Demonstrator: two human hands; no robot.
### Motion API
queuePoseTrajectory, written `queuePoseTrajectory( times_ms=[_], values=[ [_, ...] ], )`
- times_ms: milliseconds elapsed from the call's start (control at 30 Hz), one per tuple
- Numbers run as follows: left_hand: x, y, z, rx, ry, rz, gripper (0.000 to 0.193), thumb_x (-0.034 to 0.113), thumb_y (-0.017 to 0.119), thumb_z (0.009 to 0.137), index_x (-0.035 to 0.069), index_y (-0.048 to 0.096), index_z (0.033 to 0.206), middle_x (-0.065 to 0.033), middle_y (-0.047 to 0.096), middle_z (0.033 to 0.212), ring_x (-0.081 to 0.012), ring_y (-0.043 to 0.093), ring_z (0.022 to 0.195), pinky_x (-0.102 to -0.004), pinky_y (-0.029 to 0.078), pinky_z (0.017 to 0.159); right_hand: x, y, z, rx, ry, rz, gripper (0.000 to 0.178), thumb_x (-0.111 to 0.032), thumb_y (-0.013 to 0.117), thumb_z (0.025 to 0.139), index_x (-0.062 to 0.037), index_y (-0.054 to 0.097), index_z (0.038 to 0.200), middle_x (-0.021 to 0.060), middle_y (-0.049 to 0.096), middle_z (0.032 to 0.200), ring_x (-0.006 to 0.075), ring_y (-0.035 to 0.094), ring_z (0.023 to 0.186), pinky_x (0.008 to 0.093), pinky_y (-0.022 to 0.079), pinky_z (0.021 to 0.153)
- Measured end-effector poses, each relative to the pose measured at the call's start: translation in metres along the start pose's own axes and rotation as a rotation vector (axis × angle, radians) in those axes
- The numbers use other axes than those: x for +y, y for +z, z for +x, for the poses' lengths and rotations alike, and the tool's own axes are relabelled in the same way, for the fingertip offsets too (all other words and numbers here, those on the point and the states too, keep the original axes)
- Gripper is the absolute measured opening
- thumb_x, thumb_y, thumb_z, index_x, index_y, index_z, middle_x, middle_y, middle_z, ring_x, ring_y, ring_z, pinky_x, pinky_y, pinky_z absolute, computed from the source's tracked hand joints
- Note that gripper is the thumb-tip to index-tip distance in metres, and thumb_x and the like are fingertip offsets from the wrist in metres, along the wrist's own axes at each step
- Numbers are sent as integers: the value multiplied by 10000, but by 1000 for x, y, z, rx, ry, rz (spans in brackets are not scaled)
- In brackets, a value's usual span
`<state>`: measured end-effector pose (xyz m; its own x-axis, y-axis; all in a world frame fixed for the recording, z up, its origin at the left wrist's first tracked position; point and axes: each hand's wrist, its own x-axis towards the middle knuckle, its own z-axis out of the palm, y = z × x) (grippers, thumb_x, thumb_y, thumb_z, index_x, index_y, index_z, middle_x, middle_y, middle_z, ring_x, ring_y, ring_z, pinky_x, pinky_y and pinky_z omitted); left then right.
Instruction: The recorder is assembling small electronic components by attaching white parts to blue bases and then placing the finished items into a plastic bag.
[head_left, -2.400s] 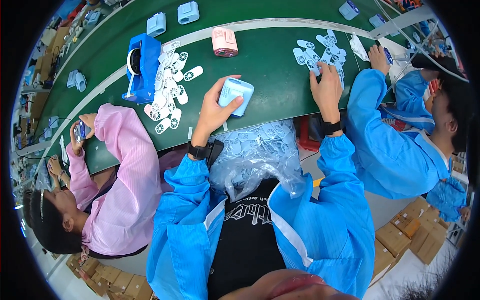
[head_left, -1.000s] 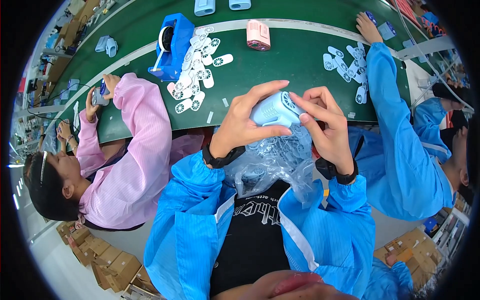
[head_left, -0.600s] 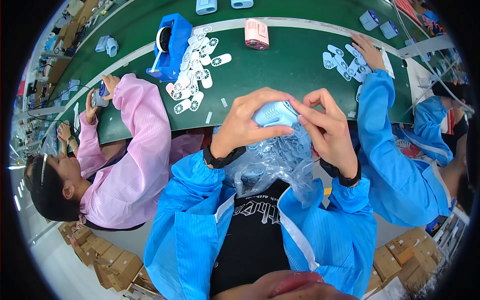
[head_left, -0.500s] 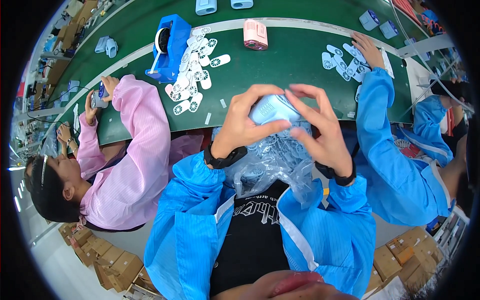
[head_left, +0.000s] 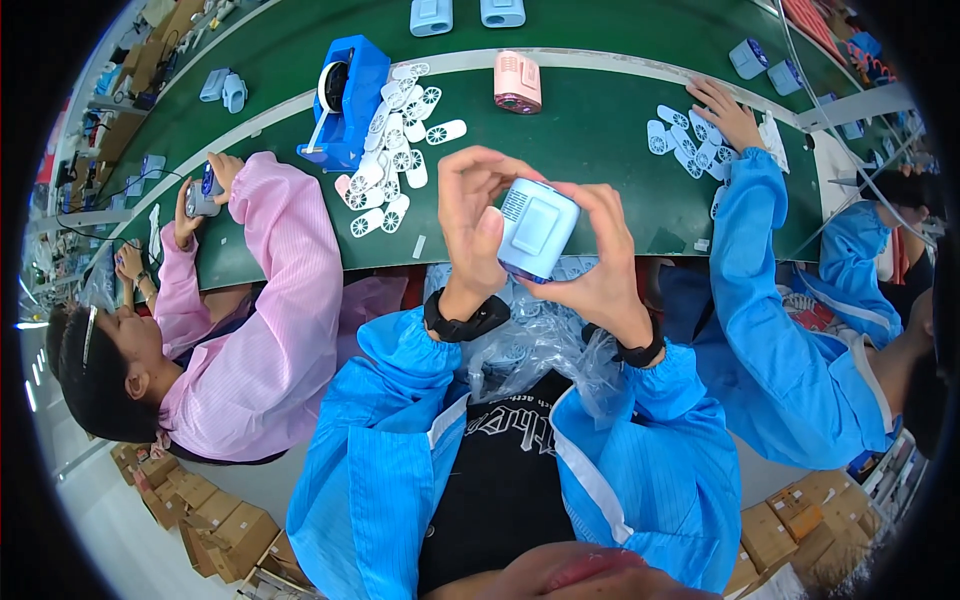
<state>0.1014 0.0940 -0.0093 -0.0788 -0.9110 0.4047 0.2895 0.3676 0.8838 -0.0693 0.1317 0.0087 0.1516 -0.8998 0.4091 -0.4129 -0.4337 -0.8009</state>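
Workroom: a long green table (head_left: pixel 590 130) bends across the view, a pale strip (head_left: pixel 620 62) running along it; cardboard boxes (head_left: pixel 225 530) are stacked on the floor at lower left.
Blue case: this light blue case (head_left: pixel 540 230) is held up between both hands, just over the near table edge, its raised panel facing the camera.
Right hand: the right hand (head_left: pixel 608 255) grips the case, index finger at the upper right side and thumb at the lower end.
Left hand: the left hand (head_left: pixel 472 215) curls about the case's upper left, thumb beside its edge; whether it grips firmly, I cannot tell.
Lap: a clear plastic bag (head_left: pixel 545 355) of blue pieces sits below the hands.
Table, left: a blue tape dispenser (head_left: pixel 347 100) stands beside a heap of pale flat pieces (head_left: pixel 392 160).
Table, middle: a pink case (head_left: pixel 517 82) stands by the strip.
Table, right: a co-worker's hand (head_left: pixel 728 115) rests near a smaller pile of blue flat pieces (head_left: pixel 688 140).
Left neighbour: a person in a pink sleeve (head_left: pixel 275 300) holds a grey case (head_left: pixel 203 200).
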Motion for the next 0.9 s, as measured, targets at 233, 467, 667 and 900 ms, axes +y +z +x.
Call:
queuePoseTrajectory(
  times_ms=[233, 467, 667, 900],
  values=[
    [11, 11, 1, 118, 161, 19, 696, 600, 598, 1012, 9, 389, 1315, -288, 621, 1157, -357, 656, 1063, -465, 560, 913, -8, -8, 2, -26, -165, -84, 970, -115, 983, 559, -33, 571, 1434, 171, 605, 1377, 390, 593, 1199, 475, 514, 1004],
    [-2, -1, -3, 131, 295, 67, 673, 514, 680, 961, -27, 470, 1300, -283, 609, 1213, -345, 647, 1095, -484, 543, 969, -19, 24, -6, 95, 206, 532, 993, -148, 977, 723, -33, 420, 1538, 168, 634, 1382, 314, 618, 1273, 458, 540, 1022],
    [-11, 0, 6, 125, 329, 365, 580, 366, 695, 981, -25, 509, 1366, -236, 607, 1264, -352, 650, 1134, -485, 527, 1035, -3, -7, 21, 43, 475, 594, 817, -105, 878, 840, -48, 413, 1510, 188, 688, 1300, 301, 697, 1186, 405, 573, 972],
    [-29, -4, 26, -57, -62, 300, 319, 155, 723, 974, 30, 648, 1259, -136, 639, 1267, -285, 663, 1161, -419, 527, 1033, 37, -54, 82, -533, 90, -919, 641, -226, 862, 764, -80, 576, 1319, 159, 673, 1030, 384, 700, 978, 484, 590, 785]
  ],
)
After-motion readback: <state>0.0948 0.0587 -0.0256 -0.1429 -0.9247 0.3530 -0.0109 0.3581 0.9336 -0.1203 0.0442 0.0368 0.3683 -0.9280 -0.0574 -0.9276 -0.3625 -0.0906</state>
